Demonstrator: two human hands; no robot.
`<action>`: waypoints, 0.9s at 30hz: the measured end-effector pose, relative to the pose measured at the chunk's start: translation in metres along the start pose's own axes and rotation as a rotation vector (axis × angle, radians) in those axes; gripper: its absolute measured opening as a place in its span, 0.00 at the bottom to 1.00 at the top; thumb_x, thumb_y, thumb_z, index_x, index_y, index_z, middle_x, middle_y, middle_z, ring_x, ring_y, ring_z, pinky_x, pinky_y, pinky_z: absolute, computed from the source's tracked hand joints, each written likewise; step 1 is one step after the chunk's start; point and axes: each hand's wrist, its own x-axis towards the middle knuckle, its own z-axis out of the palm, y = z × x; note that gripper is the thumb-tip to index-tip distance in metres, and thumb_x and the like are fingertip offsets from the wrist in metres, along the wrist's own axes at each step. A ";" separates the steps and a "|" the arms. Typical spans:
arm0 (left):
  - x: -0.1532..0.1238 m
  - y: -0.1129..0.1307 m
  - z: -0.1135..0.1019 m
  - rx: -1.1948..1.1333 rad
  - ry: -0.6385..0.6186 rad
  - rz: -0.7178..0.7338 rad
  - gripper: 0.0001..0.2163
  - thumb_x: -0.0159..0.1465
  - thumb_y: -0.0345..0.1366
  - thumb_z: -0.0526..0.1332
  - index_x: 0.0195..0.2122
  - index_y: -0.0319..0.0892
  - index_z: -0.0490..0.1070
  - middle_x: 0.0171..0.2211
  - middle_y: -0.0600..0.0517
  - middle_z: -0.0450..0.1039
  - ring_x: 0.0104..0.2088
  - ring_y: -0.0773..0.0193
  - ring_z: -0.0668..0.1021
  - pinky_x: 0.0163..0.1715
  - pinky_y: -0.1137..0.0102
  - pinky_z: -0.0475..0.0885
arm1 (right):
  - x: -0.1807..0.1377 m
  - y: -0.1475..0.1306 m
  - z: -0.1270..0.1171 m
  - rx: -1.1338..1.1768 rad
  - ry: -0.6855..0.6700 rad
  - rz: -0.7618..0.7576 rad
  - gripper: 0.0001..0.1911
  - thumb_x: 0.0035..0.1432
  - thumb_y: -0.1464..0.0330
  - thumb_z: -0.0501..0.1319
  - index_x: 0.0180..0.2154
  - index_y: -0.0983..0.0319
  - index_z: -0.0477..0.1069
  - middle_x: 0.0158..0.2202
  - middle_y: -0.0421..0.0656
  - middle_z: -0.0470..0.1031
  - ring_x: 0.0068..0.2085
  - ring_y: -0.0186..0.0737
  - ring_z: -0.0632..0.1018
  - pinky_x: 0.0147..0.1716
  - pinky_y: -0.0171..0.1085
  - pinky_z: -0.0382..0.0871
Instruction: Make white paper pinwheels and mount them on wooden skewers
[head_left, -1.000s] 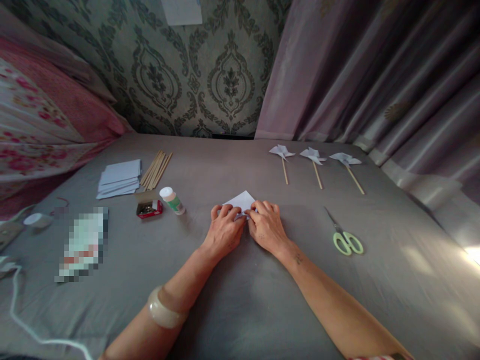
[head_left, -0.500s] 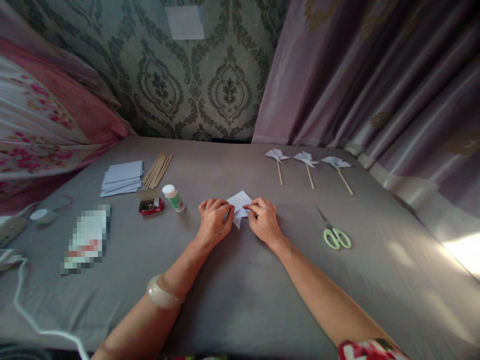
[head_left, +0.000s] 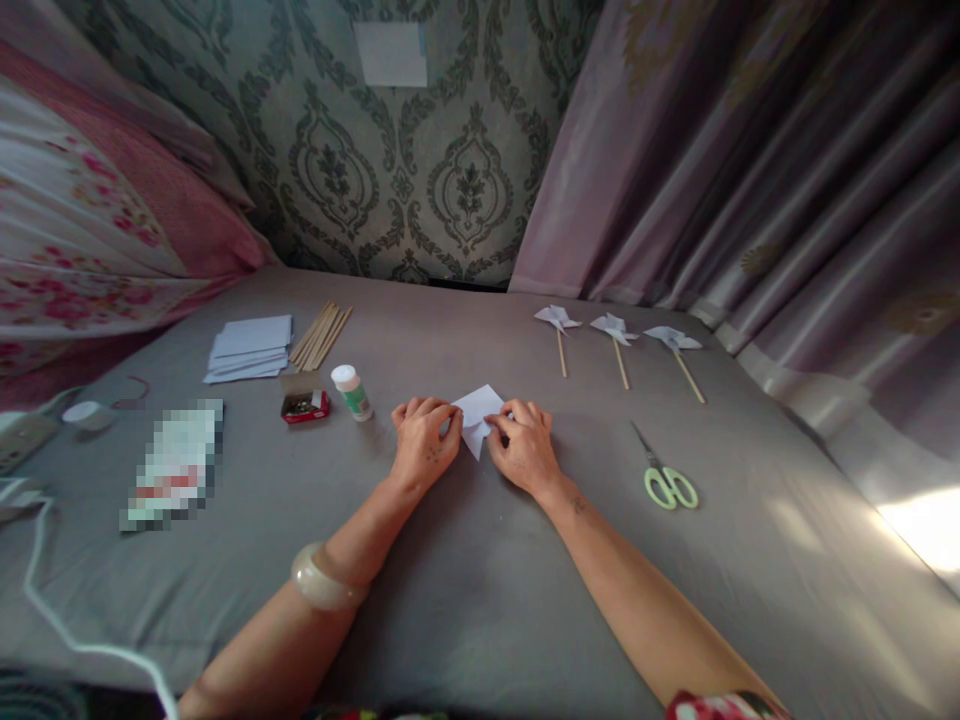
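A small white folded paper [head_left: 478, 416] lies on the grey sheet [head_left: 480, 600] in the middle. My left hand [head_left: 422, 445] rests on its left edge with fingers curled and pinching the paper. My right hand [head_left: 523, 447] pinches the right edge the same way. Both hands hide the paper's sides; a point of it shows between them toward me.
Three paper pinwheels on sticks [head_left: 619, 335] lie at the back right, green scissors [head_left: 664, 480] to the right. A glue bottle [head_left: 351, 391], a red box of pins [head_left: 305, 405], wooden sticks [head_left: 321, 335] and a paper stack [head_left: 249, 347] sit left.
The hands have drawn slightly apart, so more of the paper shows between them, with a point toward me. The view has shifted a little.
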 end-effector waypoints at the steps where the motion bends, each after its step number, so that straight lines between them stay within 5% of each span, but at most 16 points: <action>1: 0.000 0.000 0.000 0.002 -0.003 -0.005 0.11 0.64 0.37 0.55 0.32 0.43 0.77 0.36 0.49 0.79 0.40 0.58 0.75 0.47 0.57 0.58 | 0.000 0.000 0.000 -0.006 -0.005 -0.008 0.13 0.60 0.70 0.56 0.41 0.59 0.78 0.40 0.46 0.72 0.44 0.44 0.68 0.45 0.43 0.54; 19: -0.003 -0.001 0.004 0.022 -0.043 -0.017 0.11 0.64 0.36 0.56 0.31 0.44 0.78 0.35 0.49 0.79 0.40 0.57 0.74 0.47 0.57 0.58 | 0.006 -0.013 -0.008 -0.202 -0.113 -0.146 0.13 0.60 0.74 0.53 0.36 0.62 0.76 0.41 0.48 0.72 0.44 0.46 0.66 0.46 0.46 0.52; 27: -0.003 -0.002 0.006 0.035 -0.071 -0.048 0.10 0.63 0.38 0.56 0.32 0.44 0.78 0.36 0.48 0.79 0.41 0.54 0.74 0.46 0.56 0.59 | 0.003 -0.003 0.004 -0.003 -0.018 0.004 0.15 0.57 0.77 0.55 0.39 0.59 0.77 0.39 0.45 0.75 0.43 0.43 0.70 0.46 0.43 0.55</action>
